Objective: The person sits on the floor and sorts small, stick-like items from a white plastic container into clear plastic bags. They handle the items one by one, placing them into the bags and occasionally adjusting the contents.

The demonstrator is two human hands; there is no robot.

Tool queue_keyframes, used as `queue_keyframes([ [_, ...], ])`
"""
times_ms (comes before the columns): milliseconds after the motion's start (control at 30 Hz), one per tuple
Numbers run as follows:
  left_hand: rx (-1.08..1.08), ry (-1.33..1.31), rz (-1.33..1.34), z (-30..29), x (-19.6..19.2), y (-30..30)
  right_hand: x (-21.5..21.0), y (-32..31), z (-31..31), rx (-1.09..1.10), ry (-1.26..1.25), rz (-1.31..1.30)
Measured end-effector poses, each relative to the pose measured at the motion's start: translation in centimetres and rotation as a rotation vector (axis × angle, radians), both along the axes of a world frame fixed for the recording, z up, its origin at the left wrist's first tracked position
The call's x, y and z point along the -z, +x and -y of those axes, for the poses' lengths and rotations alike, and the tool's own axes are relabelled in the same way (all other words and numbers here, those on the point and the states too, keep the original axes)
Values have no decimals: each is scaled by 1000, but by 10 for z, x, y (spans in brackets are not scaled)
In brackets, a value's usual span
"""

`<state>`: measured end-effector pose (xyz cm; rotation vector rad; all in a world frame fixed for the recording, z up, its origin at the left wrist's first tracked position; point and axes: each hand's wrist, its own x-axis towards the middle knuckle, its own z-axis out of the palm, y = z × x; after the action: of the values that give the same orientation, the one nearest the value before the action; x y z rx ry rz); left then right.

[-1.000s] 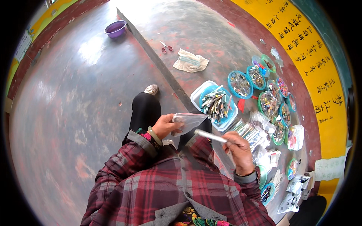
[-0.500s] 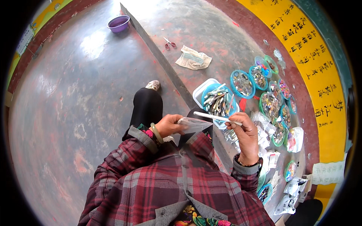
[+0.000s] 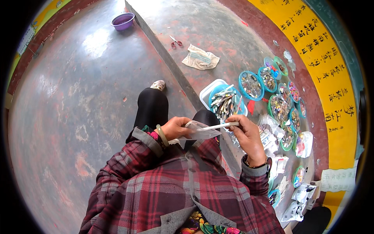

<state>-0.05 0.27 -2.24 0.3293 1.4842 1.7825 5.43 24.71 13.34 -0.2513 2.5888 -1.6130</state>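
My left hand (image 3: 174, 129) is closed on the edge of a clear plastic bag (image 3: 203, 134), held over my lap. Between the thumb and fingers of my right hand (image 3: 249, 139) is a slim white pen (image 3: 221, 126), nearly level. Its left end is at the bag, over or inside the mouth; I cannot tell exactly which. Just beyond my hands, a blue basin (image 3: 212, 94) sits in a white tub (image 3: 203, 97), full of many slim pens (image 3: 225, 104) in white, black and other colours.
To the right stand several round baskets (image 3: 251, 85) of small items, with plastic packets (image 3: 305, 144) among them. Ahead on the floor lie a cloth (image 3: 200, 57) and red-handled scissors (image 3: 176, 42). A purple basin (image 3: 123, 21) stands farther off, beside a floor ledge (image 3: 167, 56).
My right hand has moved slightly left and turned, bringing the pen's end to the bag. The left hand stays nearly in place, still holding the bag.
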Motion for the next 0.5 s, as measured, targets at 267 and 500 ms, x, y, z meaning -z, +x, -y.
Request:
queue_keyframes([
  [267,23,96,58,-2,-6,1,23,-21,15,24,-250,205],
  [500,-1,118,54,2,-9,-2,38,-27,31,-32,-12,-68],
])
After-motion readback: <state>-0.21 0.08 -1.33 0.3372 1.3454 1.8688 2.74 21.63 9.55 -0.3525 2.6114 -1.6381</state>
